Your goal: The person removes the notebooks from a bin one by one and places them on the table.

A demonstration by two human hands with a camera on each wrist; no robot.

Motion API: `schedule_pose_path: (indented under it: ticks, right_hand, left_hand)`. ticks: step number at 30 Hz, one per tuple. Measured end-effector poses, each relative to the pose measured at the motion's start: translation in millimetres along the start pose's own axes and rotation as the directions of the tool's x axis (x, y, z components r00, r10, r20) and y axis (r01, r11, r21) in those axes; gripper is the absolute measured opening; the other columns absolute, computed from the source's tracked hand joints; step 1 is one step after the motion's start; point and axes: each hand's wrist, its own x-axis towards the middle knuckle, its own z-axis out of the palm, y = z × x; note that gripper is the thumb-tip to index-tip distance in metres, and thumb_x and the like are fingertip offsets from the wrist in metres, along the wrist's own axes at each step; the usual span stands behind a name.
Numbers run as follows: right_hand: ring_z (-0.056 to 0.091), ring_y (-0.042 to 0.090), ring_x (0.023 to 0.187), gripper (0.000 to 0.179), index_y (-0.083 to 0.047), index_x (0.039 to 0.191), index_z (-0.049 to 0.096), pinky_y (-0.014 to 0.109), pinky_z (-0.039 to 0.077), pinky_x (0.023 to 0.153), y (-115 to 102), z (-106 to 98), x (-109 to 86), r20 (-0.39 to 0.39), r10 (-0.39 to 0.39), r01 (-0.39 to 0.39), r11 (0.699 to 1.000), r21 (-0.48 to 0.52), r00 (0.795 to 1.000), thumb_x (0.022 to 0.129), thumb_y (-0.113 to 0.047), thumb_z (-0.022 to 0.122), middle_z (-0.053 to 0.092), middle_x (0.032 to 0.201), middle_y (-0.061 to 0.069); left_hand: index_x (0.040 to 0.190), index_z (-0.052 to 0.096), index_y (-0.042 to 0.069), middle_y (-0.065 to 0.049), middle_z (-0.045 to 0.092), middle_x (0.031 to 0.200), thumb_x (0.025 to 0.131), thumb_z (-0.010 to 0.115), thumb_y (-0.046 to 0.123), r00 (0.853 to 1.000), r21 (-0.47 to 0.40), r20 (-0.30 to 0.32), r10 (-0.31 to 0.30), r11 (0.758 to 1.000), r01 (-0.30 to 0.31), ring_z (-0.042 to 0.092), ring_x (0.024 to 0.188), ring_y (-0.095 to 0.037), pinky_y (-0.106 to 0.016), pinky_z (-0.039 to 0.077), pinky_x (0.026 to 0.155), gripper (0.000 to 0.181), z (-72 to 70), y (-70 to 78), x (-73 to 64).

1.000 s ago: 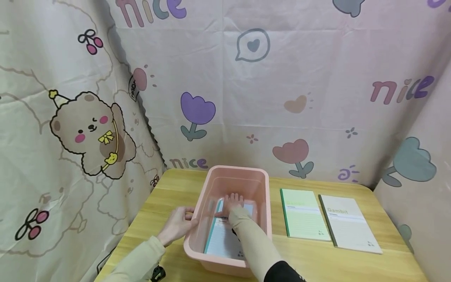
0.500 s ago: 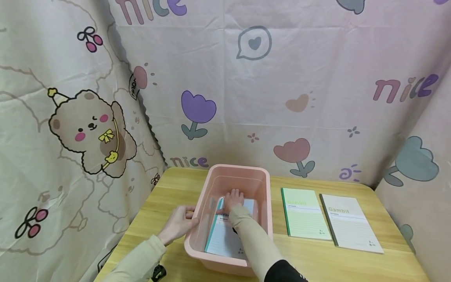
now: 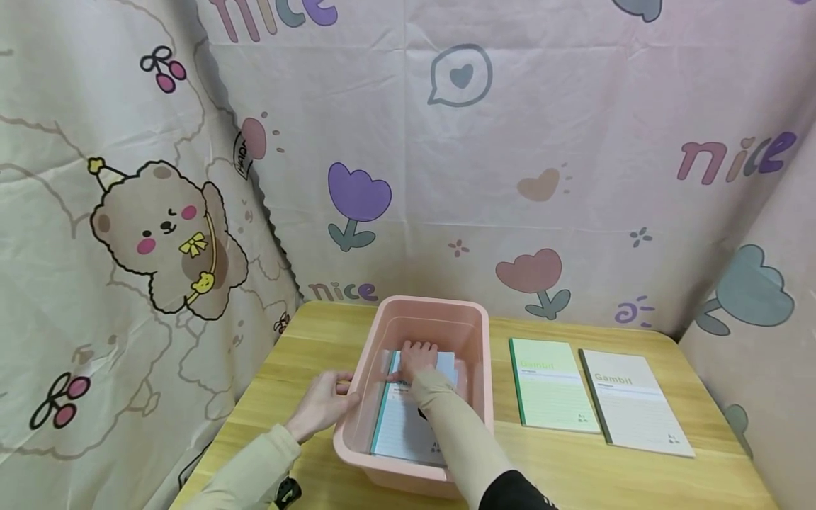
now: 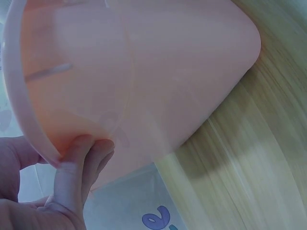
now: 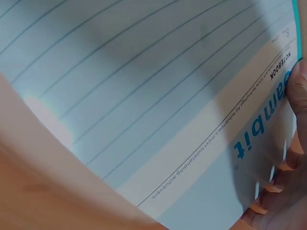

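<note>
A pink plastic bin (image 3: 440, 327) stands on the wooden table. My left hand (image 3: 321, 407) holds the left side of its rim; in the left wrist view, fingers (image 4: 72, 172) curl under the rim's outer side. Inside the bin lies a light-blue notebook (image 3: 408, 428) with a teal spine. The far end of the notebook is in my right hand (image 3: 417, 360). The right wrist view shows the thumb (image 5: 300, 88) on the printed cover by the spine and the other fingers at the top edge, the cover (image 5: 158, 96) bowing slightly. My right forearm hides part of the notebook.
To the bin's right, a green notebook (image 3: 554, 386) and a white notebook (image 3: 637, 402) lie side by side on the table (image 3: 548, 467). Patterned curtains (image 3: 408, 142) hang behind and at both sides.
My right hand has shifted slightly left, and the light-blue notebook's far end has come up and left with it. The left hand has kept its hold on the rim.
</note>
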Motion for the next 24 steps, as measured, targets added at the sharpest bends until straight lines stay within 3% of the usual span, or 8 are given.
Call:
schedule_pose_path:
  ticks: [7, 16, 24]
  right_hand:
    - [0.059, 0.027, 0.103, 0.085, -0.006, 0.115, 0.059, 0.043, 0.050, 0.097, 3, -8, -1.7, -0.017, -0.035, 0.035, 0.999, 0.020, 0.999, 0.065, -0.072, 0.078, 0.067, 0.112, 0.013]
    - [0.057, 0.026, 0.115, 0.085, -0.006, 0.129, 0.058, 0.039, 0.045, 0.107, 10, -15, 0.2, -0.057, -0.076, 0.076, 0.997, -0.008, 0.995, 0.084, -0.077, 0.056, 0.065, 0.128, 0.013]
    - [0.059, 0.027, 0.111, 0.085, -0.010, 0.124, 0.057, 0.040, 0.047, 0.102, 16, -25, 0.3, -0.091, -0.042, 0.039, 0.998, -0.040, 0.995, 0.080, -0.083, 0.054, 0.067, 0.122, 0.012]
  left_hand:
    - [0.127, 0.057, -0.018, -0.033, 0.072, 0.107, 0.086, 0.062, -0.004, 1.000, -0.009, 0.007, -0.006, 1.000, 0.006, 0.075, 0.091, -0.037, -0.039, 0.065, 0.071, 0.044, 0.0, 0.7, -0.5]
    - [0.129, 0.057, -0.016, -0.029, 0.073, 0.107, 0.086, 0.063, -0.002, 1.000, 0.005, 0.003, -0.028, 1.000, 0.028, 0.076, 0.089, -0.035, -0.041, 0.065, 0.072, 0.046, -0.1, 2.1, -0.7]
    - [0.127, 0.059, -0.015, -0.028, 0.074, 0.107, 0.085, 0.063, -0.002, 0.999, 0.019, -0.025, -0.038, 0.999, 0.038, 0.076, 0.091, -0.033, -0.042, 0.065, 0.074, 0.045, 0.7, 2.8, -1.0]
